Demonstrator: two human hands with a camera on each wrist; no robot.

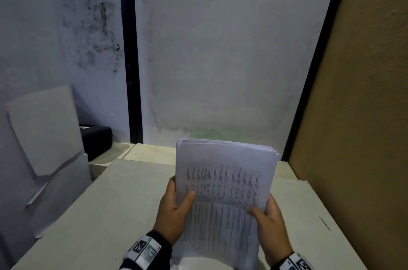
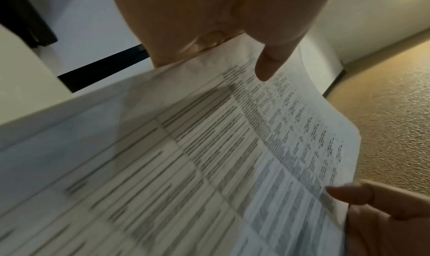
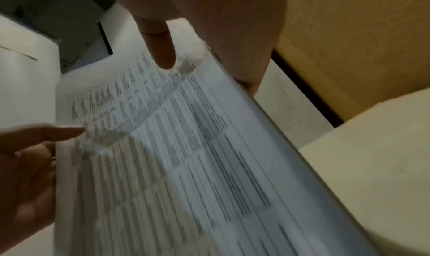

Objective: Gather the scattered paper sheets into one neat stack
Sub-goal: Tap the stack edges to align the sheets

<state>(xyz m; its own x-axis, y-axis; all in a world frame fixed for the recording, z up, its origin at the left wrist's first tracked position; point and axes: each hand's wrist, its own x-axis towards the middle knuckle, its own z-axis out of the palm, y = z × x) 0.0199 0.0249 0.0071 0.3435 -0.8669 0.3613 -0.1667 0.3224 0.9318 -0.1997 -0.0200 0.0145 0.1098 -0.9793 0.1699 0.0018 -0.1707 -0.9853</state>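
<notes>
A thick stack of printed paper sheets (image 1: 225,183) stands almost upright over the white table (image 1: 106,203), its top edges slightly uneven. My left hand (image 1: 176,205) grips the stack's left edge, thumb on the front page and fingers behind. My right hand (image 1: 268,223) grips the right edge the same way. In the left wrist view the stack (image 2: 186,159) fills the frame, with my left hand (image 2: 232,45) at the top and my right hand (image 2: 377,214) at the lower right. The right wrist view shows the stack (image 3: 186,149) held by my right hand (image 3: 197,45) and left hand (image 3: 30,159).
A black box (image 1: 97,141) sits at the back left beside pale cartons (image 1: 46,130). A brown textured board (image 1: 357,115) walls off the right side. A stained wall with a black vertical strip (image 1: 130,60) rises behind the table.
</notes>
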